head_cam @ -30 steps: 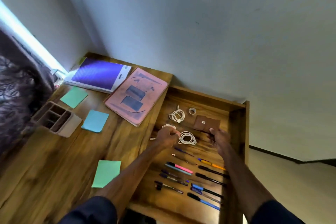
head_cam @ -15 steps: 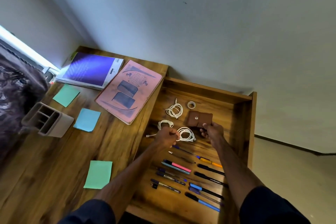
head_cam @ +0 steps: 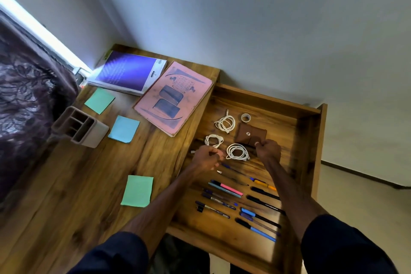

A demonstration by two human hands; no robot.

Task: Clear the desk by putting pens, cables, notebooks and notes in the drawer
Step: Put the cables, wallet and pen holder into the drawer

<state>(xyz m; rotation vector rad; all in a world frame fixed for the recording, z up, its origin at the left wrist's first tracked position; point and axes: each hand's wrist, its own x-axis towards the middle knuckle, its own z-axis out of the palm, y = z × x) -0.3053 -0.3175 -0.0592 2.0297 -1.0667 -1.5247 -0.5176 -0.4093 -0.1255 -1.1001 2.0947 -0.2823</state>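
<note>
A wooden table [head_cam: 66, 184] fills the lower left of the frame beneath a pale wall, with its drawer [head_cam: 320, 140] open at centre right. You reach both arms into the drawer. Your left hand [head_cam: 208, 159] is at centre frame with its fingers curled, just below a coiled white cable [head_cam: 214, 140]; whether they grasp its loose end cannot be told. To its right, the fingers of your right hand [head_cam: 268, 150] pinch the lower edge of a brown pouch [head_cam: 246, 134]. A second cable [head_cam: 237, 152] lies coiled between your hands, and a third cable [head_cam: 225, 123] lies above it beside a tape roll [head_cam: 246, 117]. Pens [head_cam: 226, 189] lie in rows across the drawer's lower half. On the table, a purple notebook [head_cam: 129, 72] and a pink notebook [head_cam: 175, 95] sit at upper centre. Left and below them lie a green note [head_cam: 99, 100], a blue note [head_cam: 124, 128], a lower green note [head_cam: 137, 191] and a pen holder [head_cam: 80, 127].
</note>
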